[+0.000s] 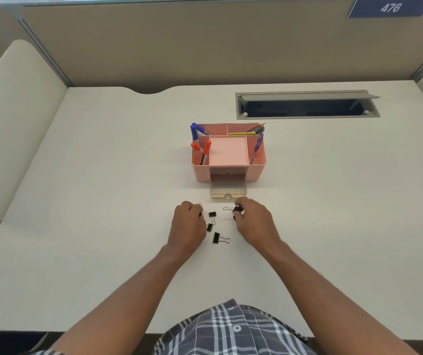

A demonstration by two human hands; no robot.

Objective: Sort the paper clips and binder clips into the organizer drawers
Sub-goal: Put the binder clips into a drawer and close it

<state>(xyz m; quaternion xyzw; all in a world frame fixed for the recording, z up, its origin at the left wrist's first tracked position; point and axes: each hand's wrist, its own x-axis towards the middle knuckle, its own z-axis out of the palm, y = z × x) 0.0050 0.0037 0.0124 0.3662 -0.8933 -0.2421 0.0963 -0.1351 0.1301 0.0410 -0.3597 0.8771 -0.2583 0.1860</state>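
Note:
A pink desk organizer (228,172) stands mid-desk with its clear drawer (228,192) pulled out toward me. Just in front of the drawer, my right hand (252,221) pinches a black binder clip (236,208) whose wire handles point left. My left hand (188,224) is closed on another binder clip (200,210), mostly hidden by the fingers. Three more black binder clips lie on the desk between my hands: one (212,214) near the drawer, one (210,226) by my left fingers, one (217,238) closest to me. I see no paper clips.
Blue and red markers (197,139), pens and a pencil stand in the organizer's top compartments. A grey cable hatch (307,105) is open at the back right of the white desk (103,201). Beige partition walls enclose the desk.

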